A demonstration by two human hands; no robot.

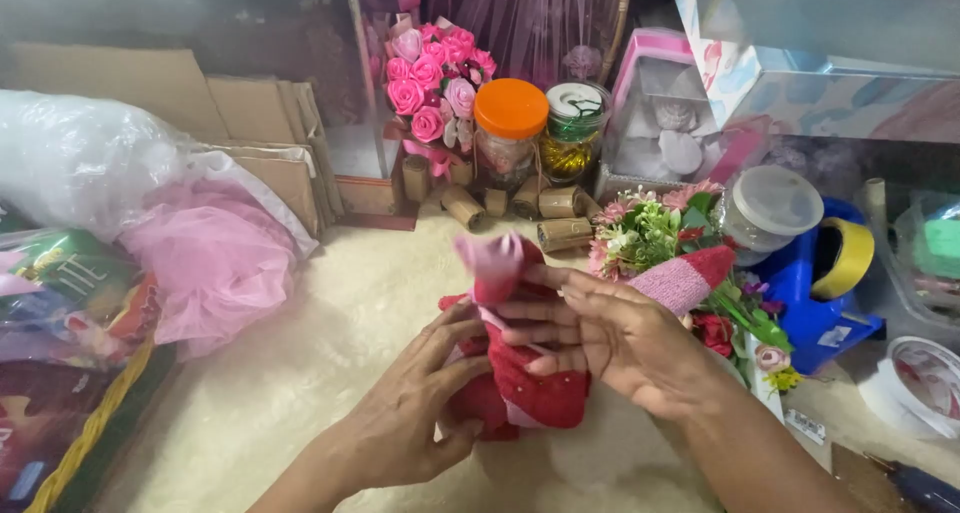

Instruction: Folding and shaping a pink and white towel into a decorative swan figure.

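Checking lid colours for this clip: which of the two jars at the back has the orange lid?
The left jar, beside the pink rose bouquet; the right jar has a white lid.

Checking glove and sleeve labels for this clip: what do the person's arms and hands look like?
Both hands are bare: no gloves, rings, watch or bands visible. The left hand and right hand enter from the bottom edge on bare forearms, with no sleeves in view. Fingers are uncovered, with short nails. No markings or cables.

The red and pink cloth point(520, 373) is partly hidden behind both hands' fingers point(545, 313), its top blurred.
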